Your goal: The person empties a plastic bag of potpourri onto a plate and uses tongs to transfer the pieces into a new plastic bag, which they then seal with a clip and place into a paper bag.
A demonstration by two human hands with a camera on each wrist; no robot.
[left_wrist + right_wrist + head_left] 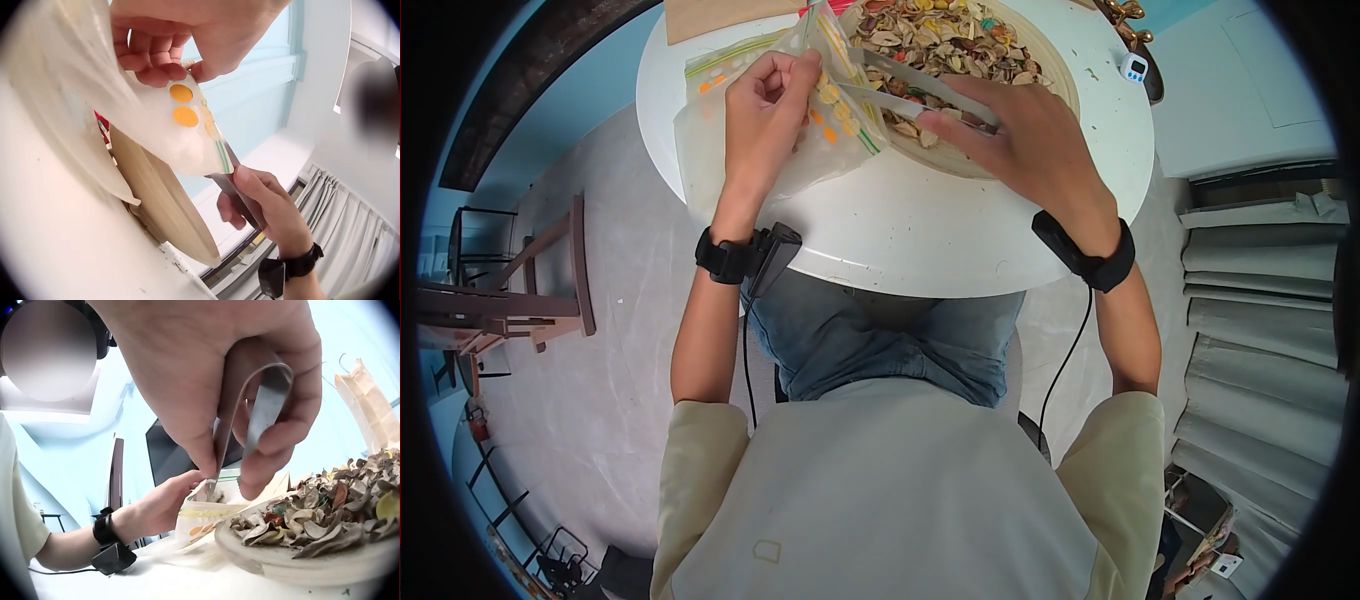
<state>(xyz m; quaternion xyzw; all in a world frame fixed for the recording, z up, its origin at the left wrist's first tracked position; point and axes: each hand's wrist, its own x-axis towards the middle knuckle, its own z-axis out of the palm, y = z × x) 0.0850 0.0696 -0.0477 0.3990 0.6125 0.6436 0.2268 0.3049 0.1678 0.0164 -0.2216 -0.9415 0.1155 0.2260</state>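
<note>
Metal tongs (915, 88) lie in the right hand (1035, 135), whose thumb and fingers curl round them; their tips reach into the mouth of a translucent zip bag (840, 110) with orange dots. The left hand (770, 115) pinches that bag's edge, and in the left wrist view the bag (169, 131) hangs from the left fingers. Dried flakes and petals (319, 515) in mixed colours cover a round tray (275, 565) beside the bag. Whatever the tong tips hold is hidden by the bag.
Another zip bag (720, 65) lies under the left hand. Brown paper (710, 18) is at the table's back left. A small white timer (1134, 67) sits by the right rim of the round white table (900, 240). A wooden chair (550, 270) stands at the left.
</note>
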